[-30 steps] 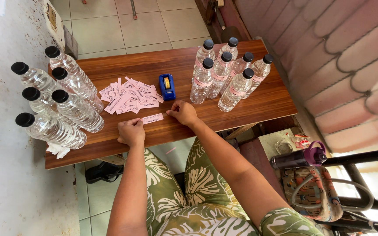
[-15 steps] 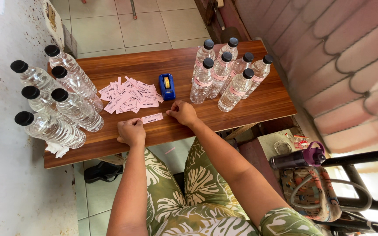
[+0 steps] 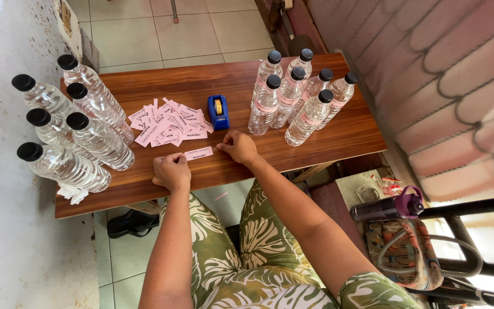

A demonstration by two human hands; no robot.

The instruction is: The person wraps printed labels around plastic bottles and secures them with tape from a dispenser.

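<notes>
Left hand (image 3: 172, 171) and right hand (image 3: 238, 147) apart, seemingly pinching opposite ends of pink label (image 3: 199, 154), just below blue tape dispenser (image 3: 218, 112).

Left hand (image 3: 172, 171) and right hand (image 3: 238, 147) flanking 1 pink label (image 3: 199, 154) on wooden table (image 3: 338, 134).

Blue tape dispenser (image 3: 218, 112), purple-capped flask (image 3: 389, 206), black shoe (image 3: 131, 222)

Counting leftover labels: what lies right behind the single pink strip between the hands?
Behind the strip lies a loose pile of pink labels beside a blue tape dispenser; overlapped labels cannot be counted.
</notes>
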